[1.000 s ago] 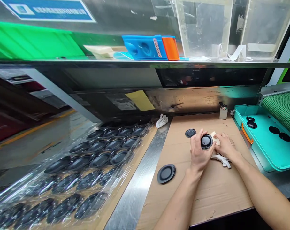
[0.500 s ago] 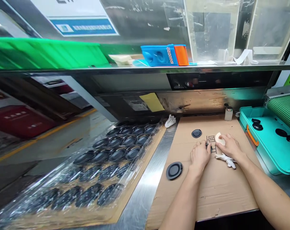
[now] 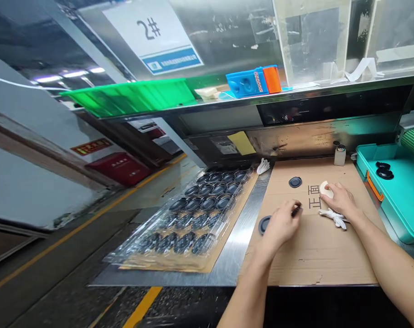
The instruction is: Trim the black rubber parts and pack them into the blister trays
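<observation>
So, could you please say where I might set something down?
Bare cardboard lies between the white glove and near edge, and between the far black disc and bottle. The glove crowds the right hand; the left hand partly hides another disc.

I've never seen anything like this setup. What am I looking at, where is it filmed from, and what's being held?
There's no machine arm here: these are a person's two bare hands, seen by one camera worn on their head, looking forward and down.

The left hand holds a small dark piece, too blurred and covered to make out. The right hand grips a cream-coloured, rounded pad.

Beneath them lies a flat brown cardboard sheet. On it are a dark round disc, another dark disc partly hidden by the left hand, and a crumpled white cloth, perhaps a glove. To the left, clear plastic trays hold rows of black round parts; to the right sits a turquoise plastic bin.
</observation>
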`<state>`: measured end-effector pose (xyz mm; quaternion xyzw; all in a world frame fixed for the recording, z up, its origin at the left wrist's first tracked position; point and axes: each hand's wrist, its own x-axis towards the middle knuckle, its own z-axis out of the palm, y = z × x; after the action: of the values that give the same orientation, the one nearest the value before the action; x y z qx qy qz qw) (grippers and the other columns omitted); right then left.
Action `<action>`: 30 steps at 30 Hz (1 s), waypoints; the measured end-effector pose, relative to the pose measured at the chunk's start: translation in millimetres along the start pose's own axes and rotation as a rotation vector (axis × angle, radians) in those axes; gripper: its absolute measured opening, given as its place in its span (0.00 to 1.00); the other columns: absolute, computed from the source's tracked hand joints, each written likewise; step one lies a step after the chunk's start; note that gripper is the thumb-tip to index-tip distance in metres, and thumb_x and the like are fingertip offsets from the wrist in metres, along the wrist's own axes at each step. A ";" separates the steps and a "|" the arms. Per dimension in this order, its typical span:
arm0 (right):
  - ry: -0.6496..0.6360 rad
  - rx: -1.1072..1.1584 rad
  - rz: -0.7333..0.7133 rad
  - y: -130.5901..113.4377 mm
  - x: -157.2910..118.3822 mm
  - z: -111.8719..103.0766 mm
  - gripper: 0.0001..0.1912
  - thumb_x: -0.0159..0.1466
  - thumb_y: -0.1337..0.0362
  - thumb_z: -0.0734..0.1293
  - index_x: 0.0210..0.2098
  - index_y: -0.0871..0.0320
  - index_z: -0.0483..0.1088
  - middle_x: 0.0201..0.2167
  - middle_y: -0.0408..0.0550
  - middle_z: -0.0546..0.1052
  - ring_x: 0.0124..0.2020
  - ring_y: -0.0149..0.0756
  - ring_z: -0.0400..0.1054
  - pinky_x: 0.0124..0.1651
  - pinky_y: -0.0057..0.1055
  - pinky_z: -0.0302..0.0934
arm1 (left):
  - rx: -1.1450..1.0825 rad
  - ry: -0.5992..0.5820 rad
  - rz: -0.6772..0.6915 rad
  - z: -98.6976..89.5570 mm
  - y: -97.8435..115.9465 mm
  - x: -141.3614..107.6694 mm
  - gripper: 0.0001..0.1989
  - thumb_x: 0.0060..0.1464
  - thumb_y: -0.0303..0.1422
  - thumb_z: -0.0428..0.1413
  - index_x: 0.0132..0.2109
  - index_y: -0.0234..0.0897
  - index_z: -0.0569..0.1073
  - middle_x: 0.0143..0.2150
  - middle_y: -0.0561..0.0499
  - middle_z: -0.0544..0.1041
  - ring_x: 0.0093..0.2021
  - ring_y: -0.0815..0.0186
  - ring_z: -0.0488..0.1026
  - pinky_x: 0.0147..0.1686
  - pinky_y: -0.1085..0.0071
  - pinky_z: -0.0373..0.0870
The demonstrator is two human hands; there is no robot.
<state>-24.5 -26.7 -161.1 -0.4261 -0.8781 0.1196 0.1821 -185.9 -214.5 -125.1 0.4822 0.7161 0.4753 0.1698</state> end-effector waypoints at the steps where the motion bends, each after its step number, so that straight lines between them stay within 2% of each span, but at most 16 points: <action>1: -0.002 0.001 -0.001 0.2 -0.1 0.5 0.20 0.66 0.46 0.65 0.51 0.49 0.72 0.43 0.49 0.73 0.46 0.43 0.69 0.44 0.34 0.56 | -0.019 0.025 -0.021 -12.0 -1.8 -6.8 0.08 0.50 0.35 0.64 0.40 0.44 0.81 0.41 0.44 0.78 0.44 0.53 0.74 0.53 0.62 0.66; 3: -0.014 0.005 0.009 0.5 -0.6 0.9 0.20 0.66 0.46 0.65 0.52 0.48 0.72 0.44 0.49 0.73 0.46 0.43 0.69 0.45 0.34 0.56 | -0.031 0.068 -0.110 -38.5 -11.7 -17.2 0.14 0.48 0.40 0.66 0.42 0.42 0.80 0.41 0.44 0.78 0.45 0.54 0.74 0.53 0.63 0.66; 6: -0.027 0.016 0.012 0.8 -1.5 0.7 0.20 0.66 0.46 0.64 0.52 0.48 0.72 0.45 0.49 0.73 0.47 0.43 0.68 0.46 0.34 0.56 | 0.166 0.045 -0.233 -77.2 -37.6 -22.4 0.26 0.43 0.49 0.67 0.47 0.39 0.78 0.46 0.44 0.78 0.49 0.51 0.74 0.53 0.60 0.68; 9: -0.013 0.019 0.001 1.5 -1.8 0.6 0.21 0.66 0.45 0.64 0.51 0.49 0.72 0.45 0.49 0.73 0.46 0.43 0.69 0.45 0.34 0.57 | 0.392 -0.003 -0.196 -103.7 -62.3 -19.5 0.31 0.52 0.58 0.55 0.50 0.37 0.75 0.51 0.41 0.77 0.51 0.51 0.74 0.53 0.57 0.69; 11: -0.009 0.011 -0.002 2.1 -1.6 0.8 0.21 0.66 0.45 0.64 0.51 0.49 0.72 0.44 0.50 0.73 0.45 0.43 0.69 0.45 0.34 0.57 | 0.451 -0.008 -0.140 -111.4 -71.1 -18.0 0.30 0.60 0.58 0.44 0.48 0.37 0.75 0.50 0.41 0.77 0.52 0.52 0.73 0.54 0.57 0.68; 13: -0.009 0.006 -0.006 2.3 -1.2 1.0 0.21 0.66 0.46 0.64 0.52 0.49 0.72 0.45 0.50 0.73 0.46 0.44 0.69 0.45 0.34 0.58 | 0.489 -0.029 -0.110 -111.4 -72.7 -19.2 0.30 0.64 0.55 0.39 0.46 0.38 0.75 0.48 0.43 0.77 0.53 0.54 0.72 0.56 0.57 0.67; 14: -0.009 0.006 -0.006 2.4 -1.0 1.0 0.21 0.66 0.46 0.64 0.52 0.49 0.72 0.45 0.50 0.73 0.46 0.44 0.69 0.45 0.34 0.58 | 0.503 -0.049 -0.104 -109.2 -71.4 -20.7 0.29 0.64 0.54 0.40 0.47 0.38 0.75 0.48 0.43 0.77 0.53 0.54 0.72 0.56 0.58 0.66; 18: -0.024 0.008 0.013 2.2 -1.1 0.9 0.21 0.66 0.45 0.63 0.52 0.48 0.72 0.45 0.49 0.73 0.46 0.44 0.69 0.46 0.34 0.58 | 0.519 -0.177 -0.092 -94.6 -62.2 -28.1 0.30 0.55 0.54 0.56 0.56 0.38 0.73 0.52 0.44 0.73 0.52 0.55 0.73 0.54 0.61 0.68; 21: -0.029 0.009 0.017 2.6 -1.0 1.4 0.21 0.66 0.45 0.63 0.53 0.47 0.71 0.46 0.49 0.73 0.46 0.43 0.69 0.46 0.35 0.58 | 0.535 -0.223 -0.069 -84.9 -58.9 -28.0 0.33 0.50 0.52 0.62 0.58 0.39 0.72 0.53 0.45 0.71 0.54 0.54 0.72 0.57 0.60 0.66; 30: -0.002 0.019 0.005 3.5 -1.1 3.3 0.20 0.65 0.46 0.65 0.51 0.48 0.72 0.44 0.49 0.74 0.45 0.43 0.69 0.46 0.34 0.58 | 0.587 -0.271 -0.047 -68.3 -55.8 -17.6 0.34 0.51 0.47 0.61 0.62 0.39 0.69 0.59 0.42 0.69 0.61 0.51 0.66 0.64 0.58 0.60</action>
<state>-22.8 -25.6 -165.6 -0.4266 -0.8759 0.1287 0.1850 -254.9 -269.4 -142.6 0.5526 0.8045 0.1758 0.1283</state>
